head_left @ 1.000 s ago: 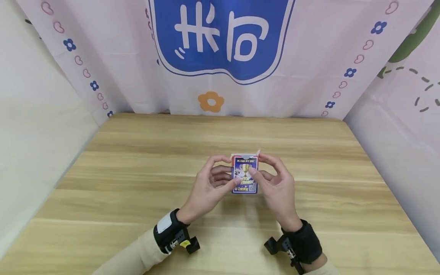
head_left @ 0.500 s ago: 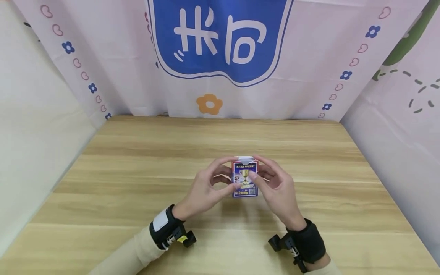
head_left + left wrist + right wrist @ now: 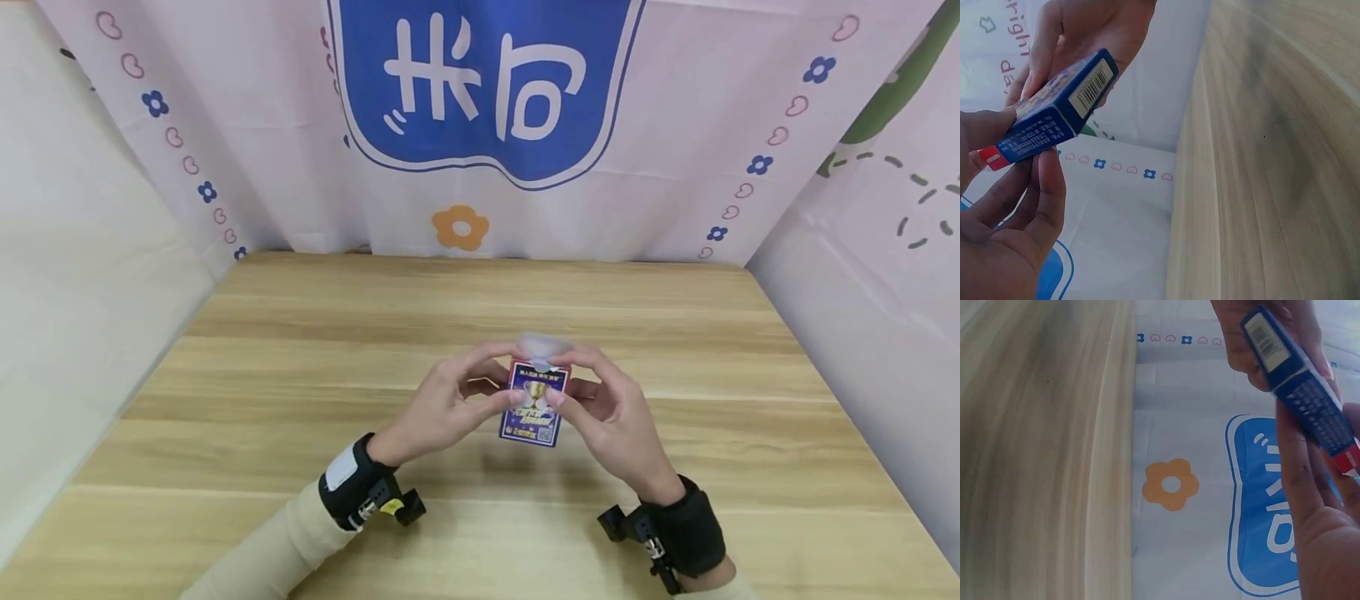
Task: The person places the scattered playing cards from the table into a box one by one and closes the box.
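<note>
A small blue card box point(image 3: 531, 423) with a gold trophy on its front is held up in both hands over the table. My left hand point(image 3: 438, 408) grips its left side, thumb on the front and fingers behind. On the opposite side my right hand point(image 3: 622, 425) grips it the same way, index finger up at the top edge. A pale top flap point(image 3: 543, 344) stands raised and blurred above the box. The left wrist view shows the barcode end of the card box point(image 3: 1088, 90) and a red corner by the left fingers. Its inside is hidden.
The wood-grain table point(image 3: 300, 333) spreads beneath both hands. Behind it hangs a white cloth point(image 3: 660, 192) with a blue emblem and an orange flower. Pale walls point(image 3: 90, 275) flank the table. Each wrist wears a black camera strap point(image 3: 682, 525).
The top flap has gone from flat on the box to lifted. The box has come slightly lower in the head view and tilted, with both hands still gripping it.
</note>
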Demonstrator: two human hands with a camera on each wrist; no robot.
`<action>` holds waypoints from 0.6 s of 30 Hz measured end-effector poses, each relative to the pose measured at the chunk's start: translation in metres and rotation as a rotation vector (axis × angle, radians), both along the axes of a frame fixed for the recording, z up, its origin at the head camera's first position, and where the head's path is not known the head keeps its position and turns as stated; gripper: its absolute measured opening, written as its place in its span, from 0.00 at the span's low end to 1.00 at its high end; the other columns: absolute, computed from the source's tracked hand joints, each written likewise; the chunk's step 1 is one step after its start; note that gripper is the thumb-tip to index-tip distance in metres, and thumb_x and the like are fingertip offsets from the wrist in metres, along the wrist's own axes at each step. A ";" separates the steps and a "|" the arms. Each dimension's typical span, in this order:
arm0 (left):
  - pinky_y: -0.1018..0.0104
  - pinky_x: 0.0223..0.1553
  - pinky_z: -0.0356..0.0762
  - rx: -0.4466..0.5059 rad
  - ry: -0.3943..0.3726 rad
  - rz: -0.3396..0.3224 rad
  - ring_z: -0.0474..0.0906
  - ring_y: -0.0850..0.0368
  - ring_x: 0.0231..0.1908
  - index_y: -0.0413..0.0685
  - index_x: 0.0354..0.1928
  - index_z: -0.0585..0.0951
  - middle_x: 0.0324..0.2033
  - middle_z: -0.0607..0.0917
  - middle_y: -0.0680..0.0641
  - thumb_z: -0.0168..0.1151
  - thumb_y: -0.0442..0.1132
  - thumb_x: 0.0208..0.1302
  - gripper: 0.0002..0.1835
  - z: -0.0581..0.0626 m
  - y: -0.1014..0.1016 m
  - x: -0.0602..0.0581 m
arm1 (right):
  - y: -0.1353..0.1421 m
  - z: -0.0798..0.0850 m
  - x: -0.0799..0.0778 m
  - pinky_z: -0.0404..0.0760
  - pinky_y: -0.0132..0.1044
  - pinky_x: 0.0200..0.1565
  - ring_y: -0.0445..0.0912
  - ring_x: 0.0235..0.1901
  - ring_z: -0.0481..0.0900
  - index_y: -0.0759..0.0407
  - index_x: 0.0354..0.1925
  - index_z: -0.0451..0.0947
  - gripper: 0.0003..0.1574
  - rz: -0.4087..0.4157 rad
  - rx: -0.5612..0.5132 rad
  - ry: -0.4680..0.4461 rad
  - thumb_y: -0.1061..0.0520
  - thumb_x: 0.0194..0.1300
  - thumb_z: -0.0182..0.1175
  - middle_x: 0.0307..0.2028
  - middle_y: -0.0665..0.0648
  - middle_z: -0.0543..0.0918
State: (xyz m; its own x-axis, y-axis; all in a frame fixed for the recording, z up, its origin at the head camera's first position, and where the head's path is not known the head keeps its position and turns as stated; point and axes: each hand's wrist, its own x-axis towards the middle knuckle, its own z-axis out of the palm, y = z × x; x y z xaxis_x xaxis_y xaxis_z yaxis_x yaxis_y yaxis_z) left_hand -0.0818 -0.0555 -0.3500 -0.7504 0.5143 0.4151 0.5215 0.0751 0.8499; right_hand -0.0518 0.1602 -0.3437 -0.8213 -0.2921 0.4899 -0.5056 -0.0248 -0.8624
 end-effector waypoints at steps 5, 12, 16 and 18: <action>0.58 0.35 0.83 -0.015 0.015 0.003 0.81 0.57 0.35 0.58 0.58 0.72 0.35 0.85 0.49 0.63 0.34 0.62 0.23 0.000 -0.003 -0.001 | -0.006 0.004 0.005 0.83 0.37 0.39 0.60 0.38 0.79 0.69 0.64 0.59 0.40 -0.021 0.045 0.091 0.84 0.55 0.54 0.55 0.71 0.69; 0.53 0.30 0.83 0.041 0.053 0.093 0.82 0.52 0.31 0.41 0.51 0.72 0.31 0.86 0.39 0.62 0.25 0.59 0.19 0.019 0.000 0.009 | -0.004 -0.006 0.001 0.83 0.38 0.39 0.62 0.38 0.79 0.75 0.50 0.73 0.23 -0.016 -0.063 0.076 0.82 0.56 0.56 0.46 0.72 0.75; 0.56 0.30 0.83 0.001 0.213 0.136 0.82 0.55 0.32 0.39 0.44 0.78 0.36 0.86 0.40 0.62 0.24 0.59 0.11 0.016 0.004 0.008 | 0.000 -0.017 -0.004 0.84 0.43 0.38 0.62 0.36 0.80 0.74 0.47 0.76 0.14 -0.029 -0.173 -0.079 0.75 0.62 0.56 0.45 0.71 0.77; 0.61 0.30 0.83 -0.062 0.334 0.155 0.80 0.58 0.35 0.41 0.44 0.81 0.39 0.85 0.42 0.64 0.28 0.59 0.11 0.010 0.006 0.007 | 0.001 -0.022 -0.007 0.84 0.44 0.38 0.61 0.34 0.81 0.74 0.47 0.76 0.12 -0.043 -0.219 -0.166 0.71 0.64 0.57 0.46 0.70 0.79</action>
